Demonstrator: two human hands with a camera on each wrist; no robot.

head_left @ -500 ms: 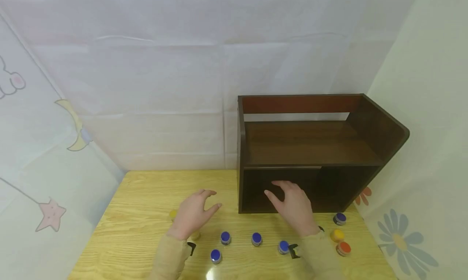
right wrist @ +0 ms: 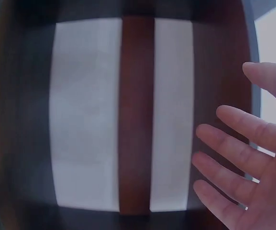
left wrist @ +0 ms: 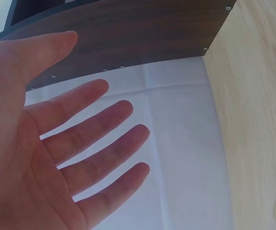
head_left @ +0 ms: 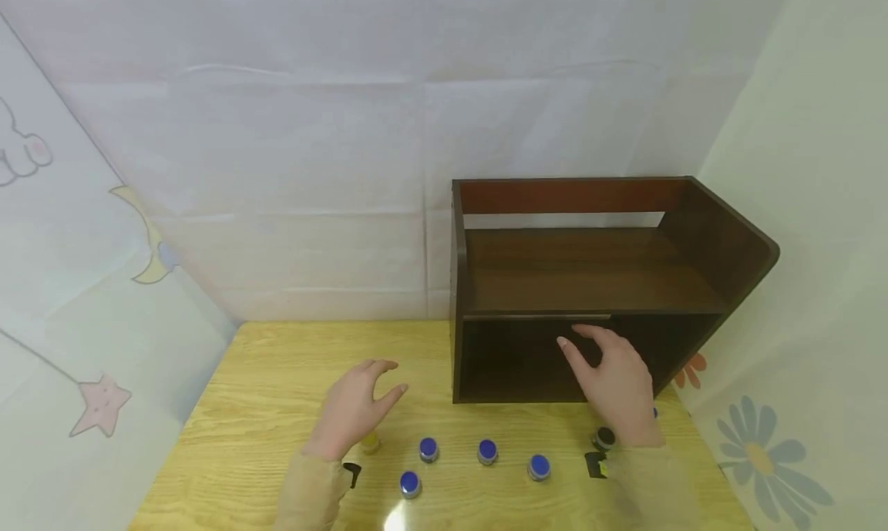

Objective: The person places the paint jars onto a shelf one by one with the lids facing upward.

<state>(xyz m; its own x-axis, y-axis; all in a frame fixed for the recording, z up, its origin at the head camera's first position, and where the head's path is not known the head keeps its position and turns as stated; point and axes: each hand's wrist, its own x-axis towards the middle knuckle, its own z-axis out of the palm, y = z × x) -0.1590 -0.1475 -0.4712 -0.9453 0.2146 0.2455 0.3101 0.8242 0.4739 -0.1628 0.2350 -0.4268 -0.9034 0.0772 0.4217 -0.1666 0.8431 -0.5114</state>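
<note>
My left hand [head_left: 355, 409] hovers over the left part of the table, fingers spread and holding nothing, as the left wrist view shows too. Close by its wrist is a small jar with a yellow lid [head_left: 370, 441]. In front of the dark wooden shelf unit [head_left: 590, 312] floats my right hand [head_left: 619, 381], its fingers apart and its palm bare. Beside the right wrist stands a black-lidded jar [head_left: 604, 438]. Blue-lidded jars stand between the hands: one [head_left: 428, 449], a nearer one [head_left: 410, 484], one [head_left: 487, 452] and another [head_left: 539, 467].
The shelf unit has an upper board [head_left: 583, 265] and a lower compartment [head_left: 520, 361]. Behind the right forearm peeks part of a blue lid [head_left: 655, 413]. The light wood table [head_left: 277, 377] meets white fabric [head_left: 312, 169] at the back and patterned fabric [head_left: 791, 346] on the right.
My right hand has moved right, uncovering the black-lidded jar and covering the yellow and red lids at the right. The left hand has shifted slightly left, hiding a yellow lid.
</note>
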